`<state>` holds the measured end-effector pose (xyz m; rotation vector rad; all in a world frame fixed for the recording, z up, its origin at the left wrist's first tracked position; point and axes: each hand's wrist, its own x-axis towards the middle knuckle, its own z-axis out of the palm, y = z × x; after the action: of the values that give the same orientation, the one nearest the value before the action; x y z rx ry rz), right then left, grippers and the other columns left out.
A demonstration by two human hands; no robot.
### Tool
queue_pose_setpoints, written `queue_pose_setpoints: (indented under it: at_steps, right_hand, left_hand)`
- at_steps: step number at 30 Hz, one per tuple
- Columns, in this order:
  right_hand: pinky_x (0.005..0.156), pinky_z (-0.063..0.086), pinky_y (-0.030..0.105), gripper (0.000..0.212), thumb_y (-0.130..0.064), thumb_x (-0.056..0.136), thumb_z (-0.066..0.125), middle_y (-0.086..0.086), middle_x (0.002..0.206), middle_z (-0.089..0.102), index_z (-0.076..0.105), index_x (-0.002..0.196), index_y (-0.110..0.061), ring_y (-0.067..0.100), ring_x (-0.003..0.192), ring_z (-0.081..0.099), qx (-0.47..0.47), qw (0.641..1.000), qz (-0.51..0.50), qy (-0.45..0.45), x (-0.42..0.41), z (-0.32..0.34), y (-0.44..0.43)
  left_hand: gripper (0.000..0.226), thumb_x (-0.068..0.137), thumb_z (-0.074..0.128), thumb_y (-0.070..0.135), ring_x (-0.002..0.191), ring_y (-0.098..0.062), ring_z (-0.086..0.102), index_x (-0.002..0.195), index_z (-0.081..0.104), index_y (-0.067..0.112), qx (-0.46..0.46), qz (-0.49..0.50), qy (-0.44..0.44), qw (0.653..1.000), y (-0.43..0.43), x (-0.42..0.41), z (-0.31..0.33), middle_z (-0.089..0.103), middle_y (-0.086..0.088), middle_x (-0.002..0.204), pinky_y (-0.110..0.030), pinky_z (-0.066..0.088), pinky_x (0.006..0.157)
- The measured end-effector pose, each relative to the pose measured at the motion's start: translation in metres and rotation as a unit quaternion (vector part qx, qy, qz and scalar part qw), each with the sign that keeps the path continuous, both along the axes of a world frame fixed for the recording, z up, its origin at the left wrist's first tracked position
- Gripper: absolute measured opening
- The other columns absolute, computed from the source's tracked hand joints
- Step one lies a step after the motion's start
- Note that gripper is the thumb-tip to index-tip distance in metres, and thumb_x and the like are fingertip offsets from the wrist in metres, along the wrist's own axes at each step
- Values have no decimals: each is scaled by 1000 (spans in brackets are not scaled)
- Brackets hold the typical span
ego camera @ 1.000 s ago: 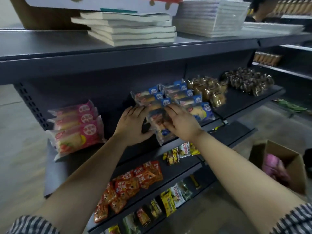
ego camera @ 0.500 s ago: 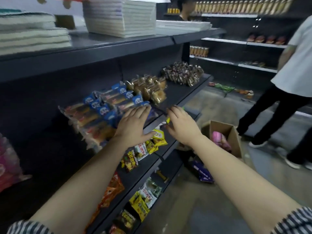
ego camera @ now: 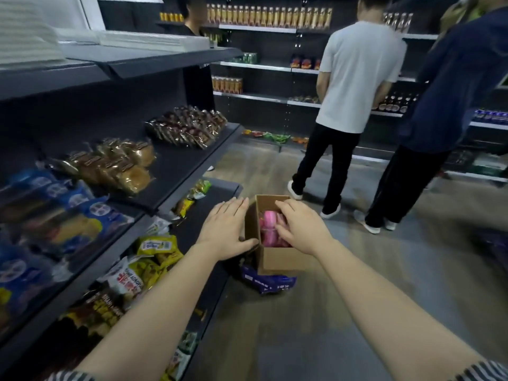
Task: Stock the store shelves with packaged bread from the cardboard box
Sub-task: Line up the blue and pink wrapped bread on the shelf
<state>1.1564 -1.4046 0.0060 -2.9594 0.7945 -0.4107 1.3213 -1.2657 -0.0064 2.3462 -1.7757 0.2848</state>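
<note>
Below, left hand (ego camera: 226, 229) flat against cardboard box (ego camera: 277, 258), right hand (ego camera: 299, 229) fingers grasping pink bread pack (ego camera: 268, 220), purple packet (ego camera: 268, 281) at base

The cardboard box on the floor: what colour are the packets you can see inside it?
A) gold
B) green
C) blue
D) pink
D: pink packets show through the open top of the cardboard box, partly covered by the right hand reaching in.
</note>
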Motion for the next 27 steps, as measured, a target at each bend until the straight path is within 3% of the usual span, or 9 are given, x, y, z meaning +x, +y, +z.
queue_pose_setpoints:
  at_steps: [11,27]
  right_hand:
    - [106,39,38,63,-29,87,60,5,140,46,39,145,-15,25,130,41,111,987,-111,-18,-48,-12,-77]
    - [107,39,37,73,-27,82,70,5,143,44,37,146,-17,25,131,43,211,970,-120,-21,-25,-20,-146]
  left_hand:
    - [98,84,60,62,149,-18,18,157,13,17,-6,11,94,995,-102,-47,-24,22,-2,162,-38,13,122]
    - [95,84,60,63,145,-19,28,156,21,15,-8,63,149,987,-160,-18,-34,31,-2,158,-42,22,117]
